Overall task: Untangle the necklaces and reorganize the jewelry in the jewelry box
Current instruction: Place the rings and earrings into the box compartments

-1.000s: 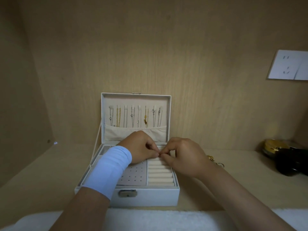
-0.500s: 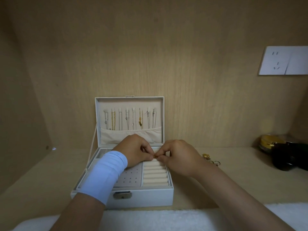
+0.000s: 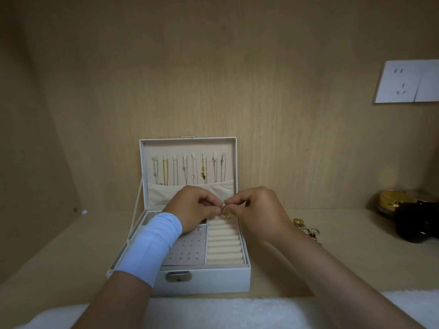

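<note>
Jewelry box (image 3: 204,279) open on worktop (image 3: 332,257), necklaces (image 3: 187,169) hung in lid. Left hand (image 3: 192,210) and right hand (image 3: 256,210) both pinch gold ring (image 3: 225,213) over far ring rolls (image 3: 224,245). Risk: loose pinch, ring drops between rolls or rolls off.

Left grip (image 3: 192,207) a bare hand, wide white band (image 3: 152,245) of smooth snug fabric with a faint bluish tint, covering the wrist and lower left forearm (image 3: 114,302), straight clean edges, right grip (image 3: 259,210) a bare hand, right forearm (image 3: 332,276) uncovered
</note>
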A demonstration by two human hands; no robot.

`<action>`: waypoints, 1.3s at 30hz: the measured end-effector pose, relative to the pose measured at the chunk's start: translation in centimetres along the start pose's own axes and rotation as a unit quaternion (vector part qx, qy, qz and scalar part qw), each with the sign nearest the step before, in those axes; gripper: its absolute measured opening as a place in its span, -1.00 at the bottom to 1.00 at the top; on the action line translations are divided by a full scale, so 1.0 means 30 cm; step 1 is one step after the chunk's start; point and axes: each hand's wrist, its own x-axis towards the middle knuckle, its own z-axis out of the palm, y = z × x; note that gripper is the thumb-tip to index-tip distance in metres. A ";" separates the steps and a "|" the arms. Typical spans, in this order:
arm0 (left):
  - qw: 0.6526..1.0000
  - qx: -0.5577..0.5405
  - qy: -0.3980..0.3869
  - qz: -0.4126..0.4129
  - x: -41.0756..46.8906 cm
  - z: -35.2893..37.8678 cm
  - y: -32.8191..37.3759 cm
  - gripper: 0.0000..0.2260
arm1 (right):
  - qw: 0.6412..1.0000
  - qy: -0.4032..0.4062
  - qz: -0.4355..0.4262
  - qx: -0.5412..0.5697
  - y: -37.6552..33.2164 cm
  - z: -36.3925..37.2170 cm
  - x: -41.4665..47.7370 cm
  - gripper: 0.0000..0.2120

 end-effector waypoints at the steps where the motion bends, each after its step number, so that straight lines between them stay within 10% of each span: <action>1: 1.000 0.001 0.004 -0.001 0.002 0.003 -0.003 -0.89 | 1.000 -0.001 -0.002 -0.005 0.003 0.002 0.001 -0.96; 26: 0.990 0.126 -0.057 0.019 0.009 0.018 -0.006 -0.89 | 0.980 -0.069 -0.047 -0.182 0.022 -0.008 0.008 -0.84; 39: 0.988 0.151 -0.018 0.034 0.001 0.043 0.011 -0.85 | 0.989 -0.114 -0.017 -0.092 0.033 -0.054 0.016 -0.81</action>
